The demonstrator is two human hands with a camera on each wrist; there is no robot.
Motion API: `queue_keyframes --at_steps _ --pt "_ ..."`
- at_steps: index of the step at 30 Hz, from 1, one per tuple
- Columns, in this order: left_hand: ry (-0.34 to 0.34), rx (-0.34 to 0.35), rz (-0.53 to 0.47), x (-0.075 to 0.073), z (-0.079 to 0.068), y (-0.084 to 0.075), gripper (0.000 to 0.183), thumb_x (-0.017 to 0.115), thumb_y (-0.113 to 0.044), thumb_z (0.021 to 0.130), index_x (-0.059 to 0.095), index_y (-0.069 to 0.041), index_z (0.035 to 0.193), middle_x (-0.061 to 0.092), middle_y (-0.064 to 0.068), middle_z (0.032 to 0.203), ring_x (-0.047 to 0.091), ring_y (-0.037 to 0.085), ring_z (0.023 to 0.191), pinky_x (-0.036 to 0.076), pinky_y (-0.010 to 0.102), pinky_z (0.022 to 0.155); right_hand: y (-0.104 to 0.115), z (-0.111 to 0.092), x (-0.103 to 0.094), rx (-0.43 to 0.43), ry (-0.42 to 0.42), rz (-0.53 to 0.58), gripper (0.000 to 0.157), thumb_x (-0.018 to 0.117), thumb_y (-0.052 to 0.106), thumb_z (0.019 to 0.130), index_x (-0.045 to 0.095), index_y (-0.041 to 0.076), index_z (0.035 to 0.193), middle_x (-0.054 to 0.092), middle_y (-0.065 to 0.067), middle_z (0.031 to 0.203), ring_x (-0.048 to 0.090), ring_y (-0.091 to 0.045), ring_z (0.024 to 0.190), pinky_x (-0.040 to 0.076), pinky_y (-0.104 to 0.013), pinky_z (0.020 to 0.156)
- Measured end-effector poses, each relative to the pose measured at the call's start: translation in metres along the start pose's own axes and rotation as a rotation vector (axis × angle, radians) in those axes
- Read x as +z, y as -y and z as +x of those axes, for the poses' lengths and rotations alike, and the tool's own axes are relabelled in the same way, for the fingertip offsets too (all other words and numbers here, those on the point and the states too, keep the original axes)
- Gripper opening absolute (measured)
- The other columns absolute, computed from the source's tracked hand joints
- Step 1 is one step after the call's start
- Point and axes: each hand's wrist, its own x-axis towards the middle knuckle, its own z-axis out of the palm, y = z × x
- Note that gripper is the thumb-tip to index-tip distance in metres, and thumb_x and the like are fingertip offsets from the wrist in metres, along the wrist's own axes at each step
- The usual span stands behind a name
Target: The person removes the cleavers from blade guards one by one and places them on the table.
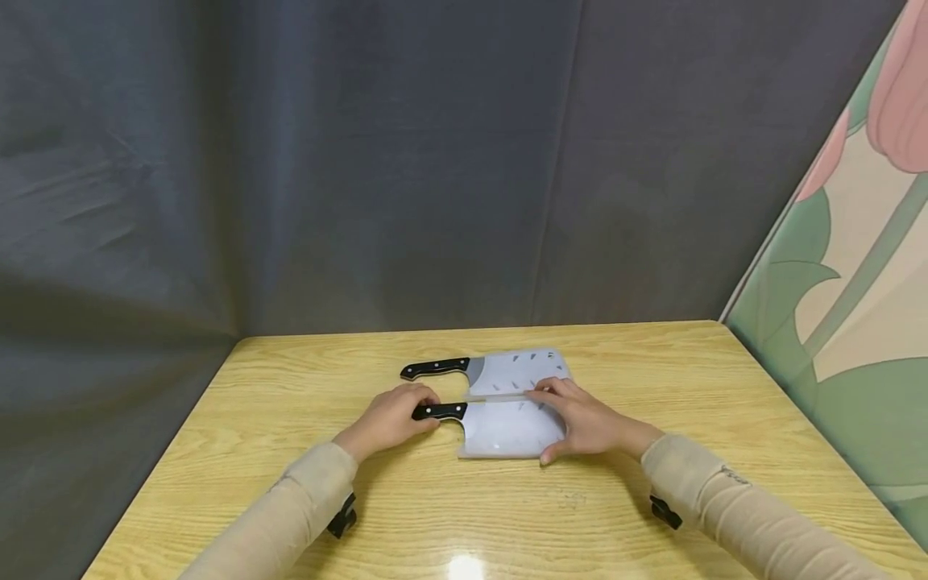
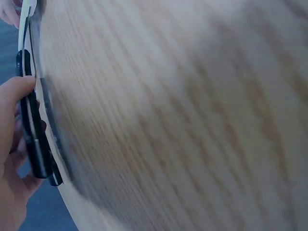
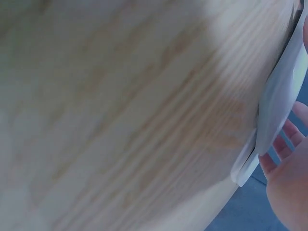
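The near cleaver (image 1: 495, 428) is between the two hands, around the middle of the wooden table (image 1: 544, 524) — its black handle (image 1: 447, 412) to the left, its pale blade to the right. The left hand (image 1: 394, 416) pinches this handle, thumb on the near side and fingers on the far side; probably because it is the safest part to grip. The right hand (image 1: 589, 420) is spread about the blade's right end and pinches it across the width, thumb near, fingers far, which perhaps helps to balance the wide end. Whether the blade rests fully on the table, I cannot tell. The far cleaver (image 1: 503, 372) lies just beyond, its handle also left — this almost parallel placing looks intentional.
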Motion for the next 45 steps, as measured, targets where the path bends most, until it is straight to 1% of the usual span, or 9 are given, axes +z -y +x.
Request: queue_keyframes --at_steps 5,9,15,18,24,31,38,41,45 --pt "-0.083 0.033 -0.062 -0.003 -0.004 -0.001 0.026 0.07 -0.032 0.083 0.06 -0.024 0.105 0.064 -0.011 0.091 0.056 0.007 0.074 0.044 0.032 0.071 0.007 -0.001 0.0 0.015 0.004 0.0 0.113 0.072 0.071 0.056 0.035 0.01 0.143 0.041 -0.007 0.134 0.039 -0.023 0.121 0.036 -0.044 0.099" --pt "-0.113 0.034 -0.062 -0.006 -0.005 -0.004 0.026 0.07 -0.034 0.084 0.058 -0.026 0.106 0.063 -0.012 0.09 0.056 0.006 0.076 0.046 0.033 0.07 0.012 -0.001 -0.001 0.021 -0.011 -0.03 0.112 0.075 0.067 0.057 0.034 0.009 0.144 0.042 -0.005 0.134 0.04 -0.023 0.121 0.034 -0.045 0.099" --pt "-0.103 0.011 -0.058 -0.019 -0.012 -0.018 0.027 0.071 -0.033 0.082 0.059 -0.028 0.106 0.062 -0.013 0.089 0.055 0.006 0.076 0.044 0.032 0.065 0.017 -0.003 -0.007 0.013 -0.111 -0.089 0.106 0.082 0.057 0.056 0.038 0.013 0.142 0.043 -0.003 0.134 0.037 -0.023 0.122 0.028 -0.046 0.101" --pt "-0.135 0.02 -0.022 -0.029 -0.015 -0.028 0.03 0.071 -0.037 0.081 0.06 -0.03 0.107 0.063 -0.014 0.092 0.054 0.005 0.074 0.042 0.03 0.062 0.02 -0.005 -0.015 -0.019 -0.167 -0.126 0.108 0.083 0.055 0.053 0.037 0.015 0.142 0.042 -0.002 0.135 0.035 -0.022 0.123 0.025 -0.045 0.102" --pt "-0.267 0.144 0.086 -0.049 -0.018 -0.045 0.034 0.064 -0.051 0.082 0.064 -0.033 0.111 0.063 -0.013 0.101 0.056 0.001 0.072 0.043 0.024 0.057 0.032 -0.007 -0.039 -0.127 -0.249 -0.197 0.111 0.084 0.056 0.051 0.036 0.014 0.142 0.042 -0.004 0.132 0.036 -0.023 0.12 0.024 -0.045 0.101" --pt "-0.449 0.313 0.112 -0.071 -0.016 -0.057 0.03 0.072 -0.04 0.079 0.07 -0.027 0.106 0.065 -0.01 0.089 0.054 0.001 0.058 0.04 0.017 0.047 0.039 -0.008 -0.067 -0.242 -0.365 -0.2 0.107 0.086 0.052 0.048 0.044 0.01 0.138 0.046 -0.008 0.127 0.042 -0.026 0.114 0.034 -0.046 0.094" --pt "-0.499 0.336 0.114 -0.082 -0.007 -0.056 0.026 0.075 -0.04 0.076 0.072 -0.022 0.094 0.067 -0.01 0.088 0.06 0.003 0.064 0.044 0.02 0.05 0.038 -0.007 -0.077 -0.237 -0.377 -0.219 0.105 0.085 0.05 0.049 0.044 0.009 0.137 0.046 -0.009 0.128 0.043 -0.027 0.114 0.033 -0.046 0.095" --pt "-0.507 0.33 0.11 -0.086 -0.007 -0.054 0.025 0.076 -0.041 0.074 0.071 -0.021 0.09 0.068 -0.011 0.087 0.06 0.003 0.064 0.045 0.022 0.051 0.039 -0.006 -0.079 -0.239 -0.377 -0.241 0.104 0.084 0.051 0.05 0.045 0.008 0.136 0.047 -0.008 0.129 0.044 -0.026 0.114 0.034 -0.045 0.096" --pt "-0.529 0.37 0.1 -0.09 -0.01 -0.053 0.027 0.077 -0.04 0.074 0.072 -0.02 0.091 0.069 -0.008 0.088 0.063 0.005 0.067 0.048 0.024 0.053 0.041 -0.005 -0.083 -0.258 -0.381 -0.261 0.106 0.083 0.053 0.049 0.044 0.007 0.137 0.046 -0.007 0.133 0.044 -0.025 0.115 0.032 -0.042 0.098"
